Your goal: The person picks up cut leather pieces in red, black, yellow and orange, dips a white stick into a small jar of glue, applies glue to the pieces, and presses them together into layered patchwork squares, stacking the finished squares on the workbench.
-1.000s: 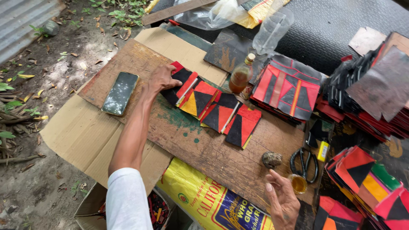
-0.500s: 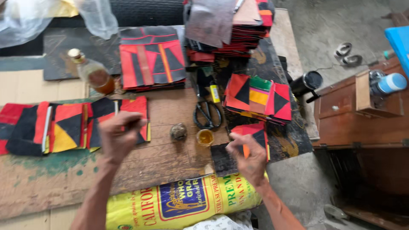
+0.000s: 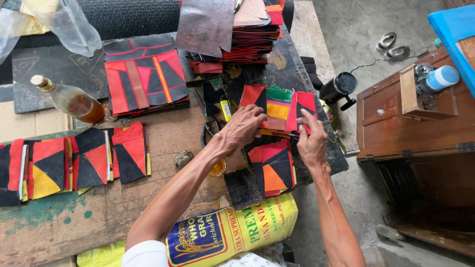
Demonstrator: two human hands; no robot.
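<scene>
Here the left hand lies flat on a pile of coloured patchwork squares on the desk, its grip wide. The right hand pinches the pile's right edge, just above another pile. A bottle stands well apart.

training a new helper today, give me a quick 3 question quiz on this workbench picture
1. True or false: both hands touch the same stack of patchwork pieces.
2. What liquid colour shows in the glass bottle: A clear, B amber, C green?
3. What lies under the person's left forearm?

Key
1. True: left hand and right hand are on the patchwork stack.
2. B: the bottle holds amber liquid.
3. The wooden board.
</scene>
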